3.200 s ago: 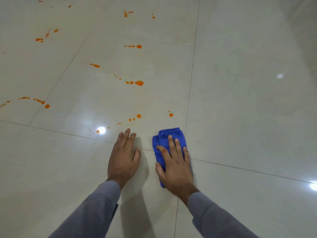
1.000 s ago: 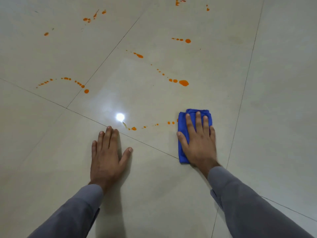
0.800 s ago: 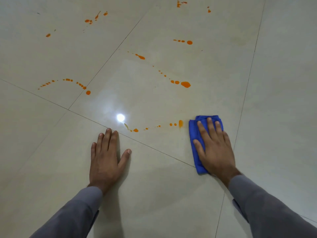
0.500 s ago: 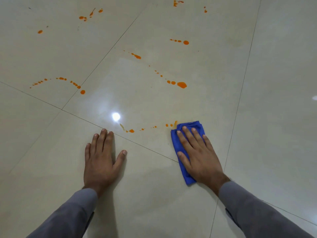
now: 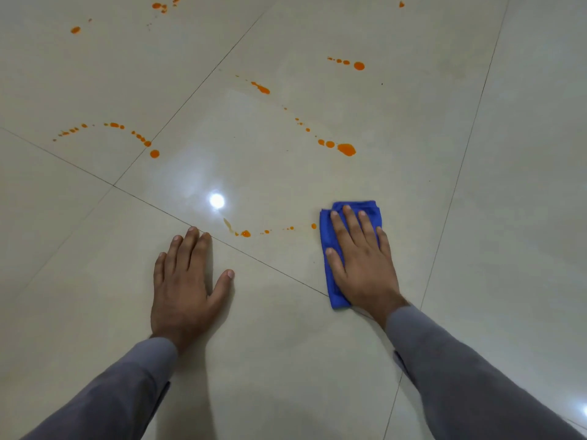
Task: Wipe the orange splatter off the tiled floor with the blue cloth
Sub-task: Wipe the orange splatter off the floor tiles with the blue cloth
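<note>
Blue cloth (image 5: 371,207) slid right, right hand (image 5: 362,262) pressing flat

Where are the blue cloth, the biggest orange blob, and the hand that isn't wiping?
blue cloth (image 5: 370,207): head view, far edge.
biggest orange blob (image 5: 346,149): head view, its middle.
left hand (image 5: 182,287): head view, back of hand.

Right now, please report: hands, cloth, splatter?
Left hand flat on floor. Right hand flat, pressing cloth. Nearest drops just left of cloth, unwiped; more splatter beyond. Nothing in the way.
</note>
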